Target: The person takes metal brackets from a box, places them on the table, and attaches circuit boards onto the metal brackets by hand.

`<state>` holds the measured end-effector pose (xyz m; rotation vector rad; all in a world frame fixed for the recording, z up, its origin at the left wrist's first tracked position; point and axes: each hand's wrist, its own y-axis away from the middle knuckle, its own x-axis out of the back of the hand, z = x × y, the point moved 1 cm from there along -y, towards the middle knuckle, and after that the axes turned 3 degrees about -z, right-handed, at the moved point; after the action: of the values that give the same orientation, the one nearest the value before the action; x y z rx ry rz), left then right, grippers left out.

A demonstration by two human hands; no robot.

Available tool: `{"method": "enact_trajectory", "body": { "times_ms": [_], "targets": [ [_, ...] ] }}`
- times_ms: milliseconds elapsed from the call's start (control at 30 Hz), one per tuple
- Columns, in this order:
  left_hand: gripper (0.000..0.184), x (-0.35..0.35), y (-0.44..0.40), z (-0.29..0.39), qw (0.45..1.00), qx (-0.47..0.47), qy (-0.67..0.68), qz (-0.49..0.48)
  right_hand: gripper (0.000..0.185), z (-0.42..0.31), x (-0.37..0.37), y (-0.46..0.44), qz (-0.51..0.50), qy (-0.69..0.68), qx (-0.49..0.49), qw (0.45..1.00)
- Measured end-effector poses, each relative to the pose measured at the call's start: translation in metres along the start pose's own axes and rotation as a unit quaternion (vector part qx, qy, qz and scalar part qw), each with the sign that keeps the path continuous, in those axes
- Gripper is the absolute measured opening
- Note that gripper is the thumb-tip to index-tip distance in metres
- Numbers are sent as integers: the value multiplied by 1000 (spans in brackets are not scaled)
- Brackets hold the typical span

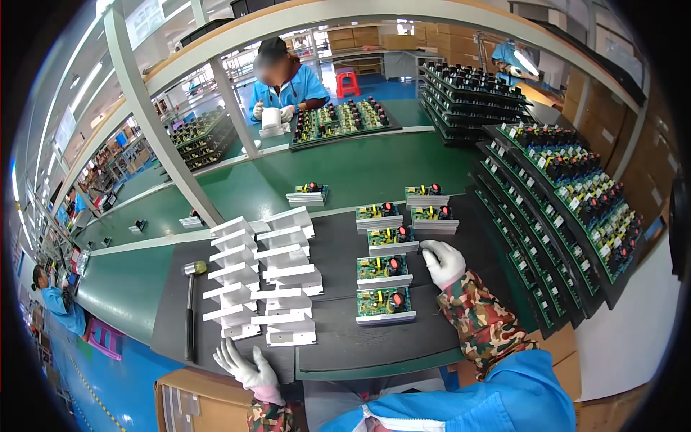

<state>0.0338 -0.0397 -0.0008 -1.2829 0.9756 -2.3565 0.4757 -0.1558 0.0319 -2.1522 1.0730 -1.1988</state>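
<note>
My left hand (247, 367), in a white glove, is spread at the table's front edge, just below two columns of silver metal brackets (290, 302). Nothing is in it. My right hand (442, 263), also gloved, rests on the black mat with its fingers bent, beside the right end of a circuit board with a metal plate (391, 238). Whether its fingertips hold anything cannot be made out. More such boards (381, 302) lie in a column to its left, and two (434, 216) sit above it. A hammer (190, 309) lies left of the brackets.
Tall stacks of board-filled trays (568, 209) rise at the right. Behind the green conveyor (252, 180), a person in blue (288, 93) works beside a tray of boards (338, 121). A metal post (155, 108) stands left. One board (307, 193) lies on the conveyor.
</note>
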Motion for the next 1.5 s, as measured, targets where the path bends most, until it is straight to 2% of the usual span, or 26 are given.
{"method": "enact_trajectory", "body": {
  "times_ms": [500,833,1500],
  "targets": [
    [59,-1,1,-3,1000,-21,-1,9,13,0,0,1,1,5,0,1000],
    [61,-2,2,-4,1000,17,-8,-9,14,4,-1,2,3,8,1,1000],
    [59,-1,1,-2,1000,1,7,-5,15,5,0,3,-20,13,-13,1000]
  ]
}}
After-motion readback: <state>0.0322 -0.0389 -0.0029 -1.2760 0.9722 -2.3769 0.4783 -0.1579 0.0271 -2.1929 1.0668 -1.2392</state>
